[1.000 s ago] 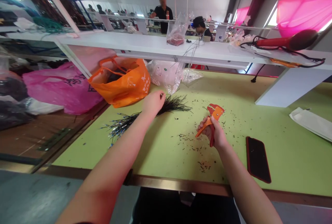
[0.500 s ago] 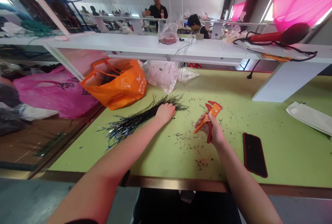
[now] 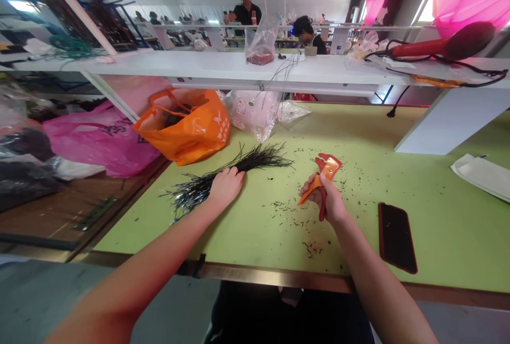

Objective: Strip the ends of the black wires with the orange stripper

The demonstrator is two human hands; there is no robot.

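Left of centre, my left hand (image 3: 227,185) rests on the black wires (image 3: 258,159), grip indeterminate. Their long axis climbs rightward; my right hand (image 3: 329,199) clasps the pliers (image 3: 330,167) right of centre.

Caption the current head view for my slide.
Left hand on a bundle of black wires, right hand holding an orange-and-red tool.

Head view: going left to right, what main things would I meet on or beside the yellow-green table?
Pink plastic bag → orange carrier bag with white print → clear plastic bag → orange-and-red plier-like tool → black phone with red edges → white paper.
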